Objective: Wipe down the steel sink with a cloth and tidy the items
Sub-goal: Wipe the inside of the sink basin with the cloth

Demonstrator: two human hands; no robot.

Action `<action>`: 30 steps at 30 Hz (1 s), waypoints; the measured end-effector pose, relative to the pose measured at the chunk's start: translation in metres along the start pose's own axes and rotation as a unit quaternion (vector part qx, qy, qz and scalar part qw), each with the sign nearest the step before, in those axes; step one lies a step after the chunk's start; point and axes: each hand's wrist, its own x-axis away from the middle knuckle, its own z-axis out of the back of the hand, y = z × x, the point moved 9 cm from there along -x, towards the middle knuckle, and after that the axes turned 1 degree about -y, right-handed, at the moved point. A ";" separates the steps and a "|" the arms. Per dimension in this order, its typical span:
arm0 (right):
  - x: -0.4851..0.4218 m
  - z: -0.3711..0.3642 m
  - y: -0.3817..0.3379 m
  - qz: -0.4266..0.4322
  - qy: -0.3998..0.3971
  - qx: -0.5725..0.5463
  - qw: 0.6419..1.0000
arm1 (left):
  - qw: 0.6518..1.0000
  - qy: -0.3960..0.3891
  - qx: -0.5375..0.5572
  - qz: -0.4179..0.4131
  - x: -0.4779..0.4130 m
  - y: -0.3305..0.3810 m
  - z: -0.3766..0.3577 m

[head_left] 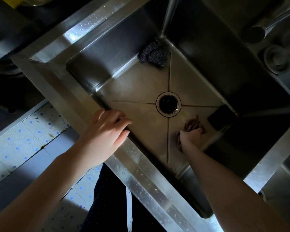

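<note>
The deep steel sink (137, 84) fills the middle of the head view, turned diagonally, with a round drain (168, 104) at its centre. My right hand (190, 135) is down on the sink floor near the right corner, shut on a brownish cloth (192, 125) pressed against the steel. My left hand (107, 131) rests flat on the sink's near rim, fingers spread over the edge and holding nothing. A dark scouring pad (153, 54) lies in the far corner of the basin. A dark rectangular object (220, 117) lies on the floor just beyond the cloth.
The tap spout (169, 15) hangs over the far corner. A round steel fitting (275, 58) sits on the ledge at the upper right. A second basin's edge (264, 171) adjoins on the right. Tiled floor (23, 144) and my dark trousers (110, 198) show below the rim.
</note>
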 end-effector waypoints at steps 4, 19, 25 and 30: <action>0.010 -0.011 -0.036 0.092 0.010 0.060 0.994 | 1.000 -0.011 -0.004 -0.005 -0.001 0.000 -0.002; 0.021 0.013 0.066 -0.144 -0.028 0.024 0.989 | 0.998 -0.056 -0.002 -0.014 -0.004 -0.005 0.007; 0.039 -0.015 0.058 -0.148 -0.140 -0.047 0.978 | 0.997 -0.076 0.000 -0.014 -0.005 -0.011 0.002; 0.035 -0.032 0.023 -0.167 -0.107 -0.114 0.973 | 0.998 -0.069 -0.002 -0.009 -0.008 -0.018 0.008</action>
